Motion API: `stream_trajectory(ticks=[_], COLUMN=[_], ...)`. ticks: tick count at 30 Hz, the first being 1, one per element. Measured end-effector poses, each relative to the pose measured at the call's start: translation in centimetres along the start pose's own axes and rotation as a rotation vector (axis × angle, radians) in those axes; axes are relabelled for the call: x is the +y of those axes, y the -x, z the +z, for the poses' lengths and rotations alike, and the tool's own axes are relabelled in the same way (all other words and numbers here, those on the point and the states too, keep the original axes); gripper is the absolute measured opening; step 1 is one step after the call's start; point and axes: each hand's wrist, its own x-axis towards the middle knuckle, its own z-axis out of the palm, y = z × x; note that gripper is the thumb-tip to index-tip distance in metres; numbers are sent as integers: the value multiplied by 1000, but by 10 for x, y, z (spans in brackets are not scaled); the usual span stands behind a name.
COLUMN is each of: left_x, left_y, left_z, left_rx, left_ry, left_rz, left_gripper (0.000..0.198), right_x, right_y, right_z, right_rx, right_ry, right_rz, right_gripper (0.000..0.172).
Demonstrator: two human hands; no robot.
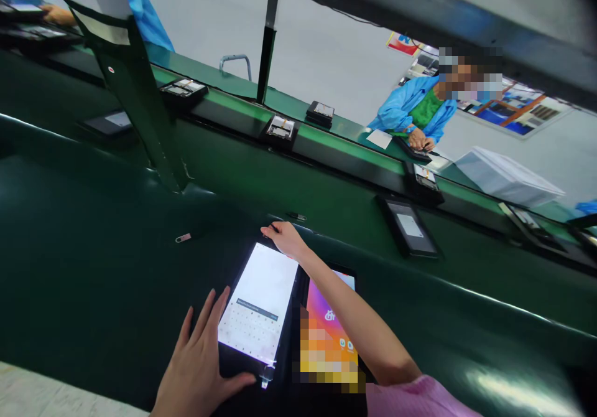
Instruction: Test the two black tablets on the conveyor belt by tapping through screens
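Left hand (pixel 200 361) nearest the lens, at 6 o'clock: flat, fingers spread wide, palm on the green bench mat (pixel 93 280), thumb pinning the lower edge of the white-screen tablet (pixel 259 302). It holds nothing, just braces. Right hand (pixel 285 238) reaches over to 12 o'clock of that tablet, fingers narrow and curled onto its far top corner; whether it pinches something small there I cannot tell.

Tablet lies flat, screen lit, keyboard up. Second tablet (pixel 333 336) with an orange-pink screen sits just beside it at 3 o'clock, partly under the right forearm.

Small USB stick (pixel 183 238) at 10 o'clock, apart from both.

To do this well, I'd judge: keep the left thumb off the glass, press on the bezel only, keep the forearm clear of the neighbour's screen.

Conveyor (pixel 326 149) behind carries more units; another person's sleeve (pixel 401 103) at 1 o'clock.
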Motion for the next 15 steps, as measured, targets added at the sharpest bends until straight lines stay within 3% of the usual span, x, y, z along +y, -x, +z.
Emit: stream_trajectory(ticks=[5, 10, 12, 15], left_x=[1, -1, -4, -10], left_y=[-2, -1, 5, 15], left_z=[0, 1, 2, 2], left_rx=[71, 129, 174, 243], left_ry=[42, 21, 34, 78], left_rz=[21, 36, 107, 278], left_gripper=[105, 95, 98, 113], right_x=[2, -6, -9, -6], right_y=[-7, -8, -1, 30], right_z=[0, -9, -28, -75], right_rx=[82, 203, 279, 453], right_ry=[-124, -317, -405, -544], right_rz=[27, 37, 10, -42], right_gripper=[23, 23, 23, 23])
